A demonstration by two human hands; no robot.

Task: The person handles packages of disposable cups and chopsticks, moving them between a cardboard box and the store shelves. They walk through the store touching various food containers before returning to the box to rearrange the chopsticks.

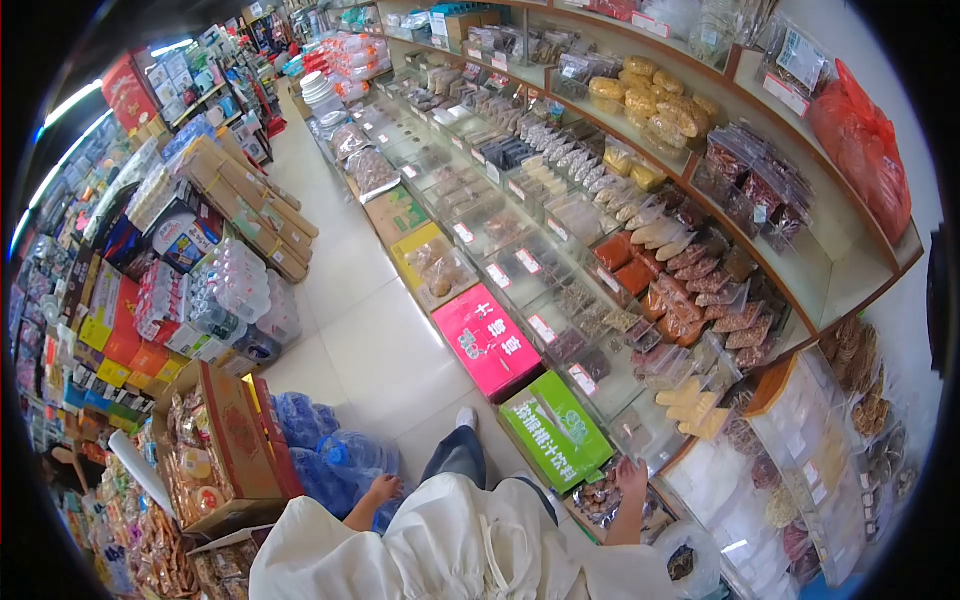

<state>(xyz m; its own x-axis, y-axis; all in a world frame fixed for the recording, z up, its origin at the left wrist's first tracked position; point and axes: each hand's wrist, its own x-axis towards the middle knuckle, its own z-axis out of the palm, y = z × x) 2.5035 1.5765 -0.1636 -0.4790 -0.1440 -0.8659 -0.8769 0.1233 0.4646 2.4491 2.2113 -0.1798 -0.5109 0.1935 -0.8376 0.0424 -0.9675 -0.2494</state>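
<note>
The hands are well apart, low in the frame: left hand (385, 488) near blue-tinted bottles (345, 453), right hand (630, 480) near the green box (556, 430); I can't tell whether either grips anything.

Red plastic bag (862, 150) on a shelf (850, 275), pink box (487, 342) beside yellow box (408, 245), long brown cartons (235, 200)

The only view, from the wearer's head, looks steeply down and forward through a very wide lens with a round dark rim. Nearest, at six o'clock, is the white top (430, 545), with the left hand (385, 487) at seven and the right hand (630, 478) at five; the tiled floor (335, 290) recedes toward eleven, farthest away.
</note>
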